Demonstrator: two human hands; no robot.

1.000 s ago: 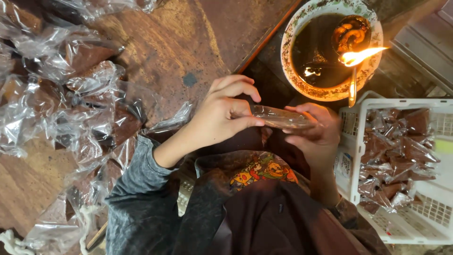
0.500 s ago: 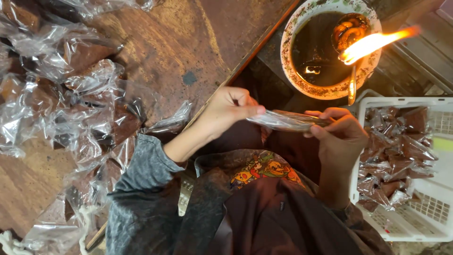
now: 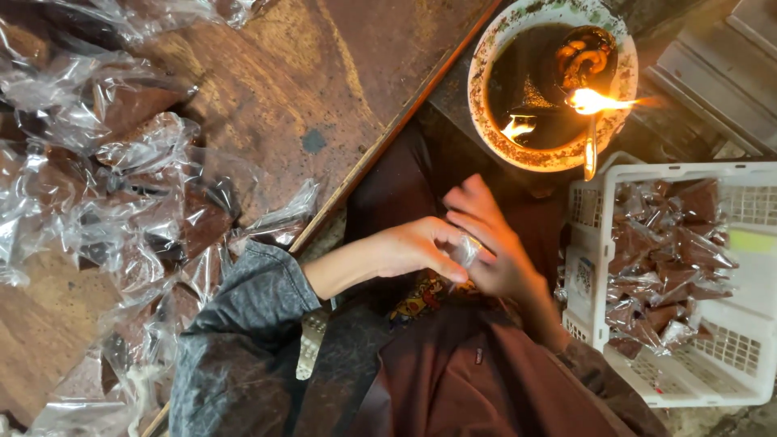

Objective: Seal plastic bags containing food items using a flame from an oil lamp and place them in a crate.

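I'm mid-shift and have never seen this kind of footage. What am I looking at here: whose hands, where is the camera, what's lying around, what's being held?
There is no machine. One camera sits on a person's head and looks down at their lap. The left hand and right hand meet over a small clear plastic packet, pinching it between the fingers. On the left, a wooden table carries a heap of clear packets of brown filling. At top is a bowl with a burning flame. On the right, a white basket holds more filled packets.
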